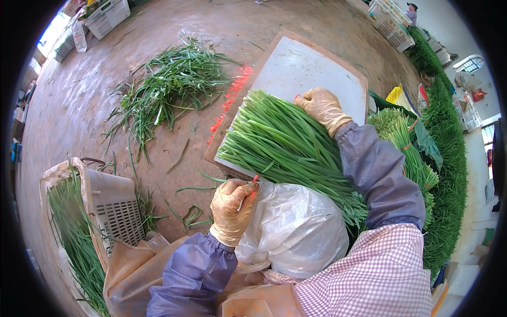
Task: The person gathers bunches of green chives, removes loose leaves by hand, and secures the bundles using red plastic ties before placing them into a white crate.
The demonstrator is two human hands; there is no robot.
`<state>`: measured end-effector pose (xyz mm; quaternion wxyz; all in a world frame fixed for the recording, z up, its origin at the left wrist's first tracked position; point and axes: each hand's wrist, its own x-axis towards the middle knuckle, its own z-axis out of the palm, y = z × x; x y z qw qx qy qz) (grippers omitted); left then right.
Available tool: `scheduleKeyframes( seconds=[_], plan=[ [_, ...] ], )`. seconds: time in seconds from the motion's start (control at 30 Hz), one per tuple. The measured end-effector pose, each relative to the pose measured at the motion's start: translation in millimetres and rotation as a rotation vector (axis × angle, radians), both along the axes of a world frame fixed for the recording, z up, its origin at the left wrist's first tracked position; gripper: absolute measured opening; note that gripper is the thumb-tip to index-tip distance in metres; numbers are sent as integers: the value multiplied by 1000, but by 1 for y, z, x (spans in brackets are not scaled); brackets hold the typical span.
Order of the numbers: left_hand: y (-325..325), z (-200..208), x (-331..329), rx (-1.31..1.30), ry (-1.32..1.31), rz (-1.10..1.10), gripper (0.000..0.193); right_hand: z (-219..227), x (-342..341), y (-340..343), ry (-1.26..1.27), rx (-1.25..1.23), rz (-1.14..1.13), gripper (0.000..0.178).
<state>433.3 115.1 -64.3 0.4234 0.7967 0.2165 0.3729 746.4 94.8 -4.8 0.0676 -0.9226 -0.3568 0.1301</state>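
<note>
A thick bundle of green garlic chives (288,140) lies on a pale board (296,58), its cut ends toward the far left and its leafy tips toward me. My left hand (231,208), in a tan glove, is closed at the board's near edge and pinches a red tie (255,179). At the bundle's far side my right hand (321,108), gloved too, is closed, with a bit of red showing at its fingertips. Whether both red ends belong to one strip under the bundle is hidden. Clear plastic (296,227) covers my lap beneath the leaf tips.
Several red ties (232,100) hang along the board's left edge. Loose leaves (169,90) are heaped on the floor. A white crate (113,195) with chives stands at my left. Tied bundles (404,137) and a long row of chives (446,174) lie at right; a person (411,13) is far off.
</note>
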Motion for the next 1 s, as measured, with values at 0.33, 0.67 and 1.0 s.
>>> scheduleKeyframes(
  seconds=[0.33,0.67,1.0],
  plan=[
    [0,3,3,105,0,-80,19,-8,-2,11,100,-31,-18,28],
    [4,45,15,432,67,-19,10,-30,-29,-47,447,870,-66,7],
    [36,98,68,761,375,-393,4,-16,-58,-37,679,868,72,8]
  ],
)
